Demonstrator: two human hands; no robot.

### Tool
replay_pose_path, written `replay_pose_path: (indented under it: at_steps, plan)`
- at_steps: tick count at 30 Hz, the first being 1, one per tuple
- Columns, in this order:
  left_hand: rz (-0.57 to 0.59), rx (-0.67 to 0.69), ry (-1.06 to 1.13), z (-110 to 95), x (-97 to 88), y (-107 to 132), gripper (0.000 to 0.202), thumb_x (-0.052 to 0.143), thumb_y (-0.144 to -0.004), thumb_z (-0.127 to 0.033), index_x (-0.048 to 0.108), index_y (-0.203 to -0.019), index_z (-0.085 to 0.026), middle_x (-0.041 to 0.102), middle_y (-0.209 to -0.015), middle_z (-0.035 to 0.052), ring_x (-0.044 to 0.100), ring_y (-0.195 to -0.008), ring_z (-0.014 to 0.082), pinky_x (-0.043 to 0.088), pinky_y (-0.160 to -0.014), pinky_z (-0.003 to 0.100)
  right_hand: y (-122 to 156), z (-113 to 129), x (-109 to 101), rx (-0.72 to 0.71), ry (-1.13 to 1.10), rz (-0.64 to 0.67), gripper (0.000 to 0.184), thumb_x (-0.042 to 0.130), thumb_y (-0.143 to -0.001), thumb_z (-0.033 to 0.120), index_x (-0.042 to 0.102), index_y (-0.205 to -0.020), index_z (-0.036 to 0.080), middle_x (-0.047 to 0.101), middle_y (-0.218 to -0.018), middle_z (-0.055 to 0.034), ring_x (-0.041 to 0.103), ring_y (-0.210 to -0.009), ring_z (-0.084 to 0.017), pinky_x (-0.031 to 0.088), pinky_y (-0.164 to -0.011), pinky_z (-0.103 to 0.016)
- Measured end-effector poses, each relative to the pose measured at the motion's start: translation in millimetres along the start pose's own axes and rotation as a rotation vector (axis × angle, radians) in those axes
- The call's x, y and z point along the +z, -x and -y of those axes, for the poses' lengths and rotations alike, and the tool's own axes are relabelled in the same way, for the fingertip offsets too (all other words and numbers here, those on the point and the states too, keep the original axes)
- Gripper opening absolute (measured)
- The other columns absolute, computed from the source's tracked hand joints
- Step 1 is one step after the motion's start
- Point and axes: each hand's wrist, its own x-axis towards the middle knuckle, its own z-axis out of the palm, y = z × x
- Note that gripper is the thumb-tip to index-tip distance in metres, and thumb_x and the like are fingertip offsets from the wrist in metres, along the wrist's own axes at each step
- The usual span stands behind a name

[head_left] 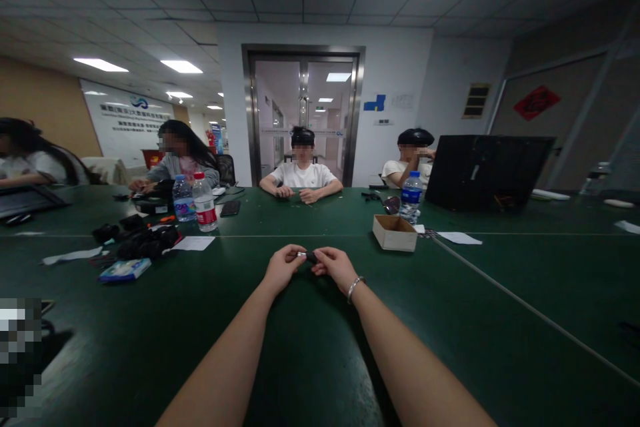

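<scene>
Since the left hand [281,271] and right hand [339,268] pinch the small, slender black-and-silver object [311,257] between them over the smooth dark-green surface [310,347], a slipping fingertip could drop it.

Small dark object [311,257]: partly covered by the fingers of left hand [280,271] and right hand [340,268]; too small to identify. Near left: pixelated patch [20,353] masks an item on the tabletop [305,353]. Far left: a person [35,163] and a flat dark device [30,200] cut off by the edge. Far right: black box-shaped object [485,170] conceals part of a seated person [394,172]. Wall sign [130,113]: smaller lettering illegible. Right edge: dark item [631,330] cut off, unidentified.
</scene>
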Motion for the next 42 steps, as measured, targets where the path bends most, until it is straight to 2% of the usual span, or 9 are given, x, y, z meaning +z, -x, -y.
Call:
replay_pose_path:
  at_steps: [6,13,23,26,30,34,36,39,42]
  plan:
    - [-0.014,-0.050,-0.039,1,1.7,-1,0.034,0.061,-0.068,-0.039,0.062,-0.090,-0.014,0.062,-0.084,0.0083,0.057,-0.074,0.0173,0.044,-0.056,0.024,-1,-1,0,-0.013,0.031,0.005,0.012,0.065,-0.076,0.019,0.060,-0.080,0.009,0.062,-0.060,-0.0038,0.061,-0.049,-0.011,0.049,-0.044,-0.016]
    - [-0.059,-0.113,-0.190,6,4.6,-5,0.047,0.052,-0.068,-0.059,0.062,-0.071,-0.013,0.061,-0.063,0.0045,0.053,-0.057,0.0145,0.039,-0.053,0.024,-4,-6,-4,-0.064,0.035,0.029,0.027,0.072,-0.066,0.026,0.062,-0.085,0.009,0.064,-0.065,-0.0040,0.062,-0.053,-0.011,0.051,-0.048,-0.018]
    - [-0.113,-0.167,-0.448,-10,6.3,2,0.057,0.035,-0.075,-0.065,0.058,-0.053,-0.018,0.056,-0.050,0.0024,0.050,-0.048,0.0157,0.031,-0.052,0.025,-2,-7,-8,-0.118,0.054,0.082,0.043,0.078,-0.053,0.025,0.065,-0.092,0.014,0.062,-0.085,-0.0043,0.061,-0.069,-0.013,0.052,-0.068,-0.027]
    - [-0.116,-0.168,-0.434,-10,6.5,1,0.057,0.034,-0.076,-0.065,0.059,-0.055,-0.018,0.056,-0.051,0.0028,0.050,-0.049,0.0161,0.031,-0.053,0.025,-1,-5,-7,-0.122,0.078,0.058,0.042,0.078,-0.053,0.023,0.065,-0.091,0.014,0.063,-0.085,-0.0040,0.061,-0.069,-0.012,0.051,-0.067,-0.025]
    - [-0.091,-0.077,-0.380,-3,6.3,0,0.051,0.039,-0.075,-0.063,0.060,-0.063,-0.017,0.059,-0.059,0.0024,0.051,-0.056,0.0157,0.032,-0.053,0.024,-1,-4,-5,-0.072,0.002,0.020,0.036,0.075,-0.060,0.030,0.063,-0.088,0.011,0.063,-0.073,-0.0043,0.061,-0.060,-0.012,0.051,-0.055,-0.021]
    - [-0.032,0.022,-0.188,0,5.8,-1,0.036,0.053,-0.072,-0.051,0.061,-0.082,-0.017,0.063,-0.078,0.0043,0.055,-0.069,0.0159,0.037,-0.056,0.023,-2,-3,-3,-0.055,-0.025,-0.030,0.029,0.072,-0.067,0.033,0.062,-0.083,0.011,0.060,-0.058,-0.0018,0.059,-0.049,-0.011,0.047,-0.043,-0.017]
    - [0.006,0.041,-0.086,0,5.5,0,0.038,0.059,-0.069,-0.045,0.059,-0.095,-0.017,0.063,-0.089,0.0066,0.057,-0.076,0.0167,0.040,-0.058,0.022,-2,-2,-3,-0.058,-0.021,-0.038,0.028,0.071,-0.068,0.033,0.061,-0.082,0.011,0.059,-0.056,-0.0015,0.059,-0.047,-0.011,0.046,-0.041,-0.016]
    - [-0.012,-0.049,-0.028,0,5.1,-2,0.046,0.057,-0.070,-0.049,0.055,-0.105,-0.018,0.062,-0.093,0.0082,0.058,-0.077,0.0174,0.041,-0.054,0.022,-2,-1,-2,-0.063,-0.005,-0.043,0.026,0.070,-0.070,0.032,0.061,-0.082,0.011,0.059,-0.055,-0.0014,0.059,-0.047,-0.011,0.046,-0.041,-0.016]
    - [-0.048,-0.158,-0.100,2,4.4,-3,0.048,0.043,-0.076,-0.058,0.059,-0.092,-0.015,0.063,-0.079,0.0077,0.058,-0.066,0.0170,0.040,-0.050,0.023,-2,-2,-3,-0.059,0.012,-0.030,0.026,0.071,-0.069,0.031,0.061,-0.083,0.011,0.061,-0.058,-0.0019,0.059,-0.049,-0.011,0.048,-0.043,-0.017]
